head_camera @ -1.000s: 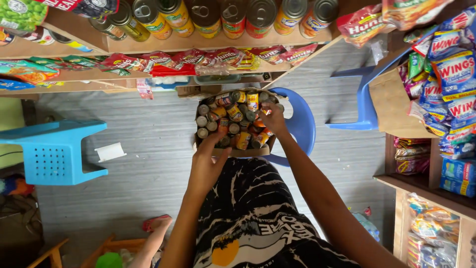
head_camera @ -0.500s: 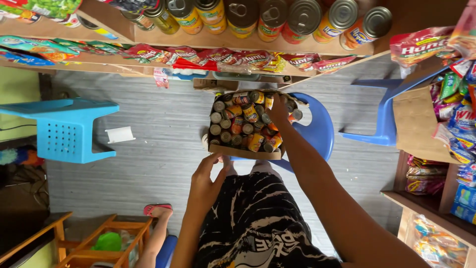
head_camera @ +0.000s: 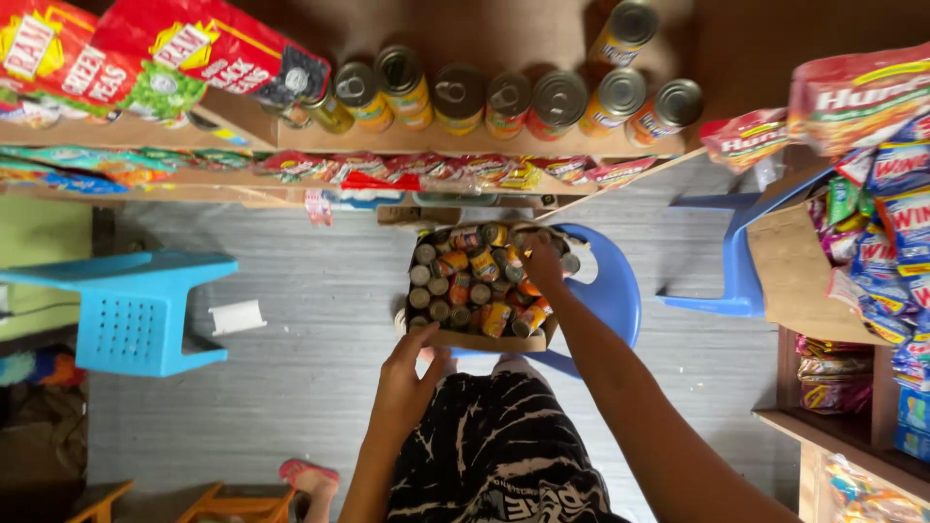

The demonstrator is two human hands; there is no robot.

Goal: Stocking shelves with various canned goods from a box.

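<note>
two hands are working a cardboard box of cans: left hand gripping its 6 o'clock edge, right hand closing on cans at 2 o'clock.

Above me a wooden shelf carries a row of cans lying on their sides, with red snack bags at its left end. To my left a light blue stool stands on the grey floor, a white scrap just beside it. To my right, packets crowd a rack near a blue chair.
</note>
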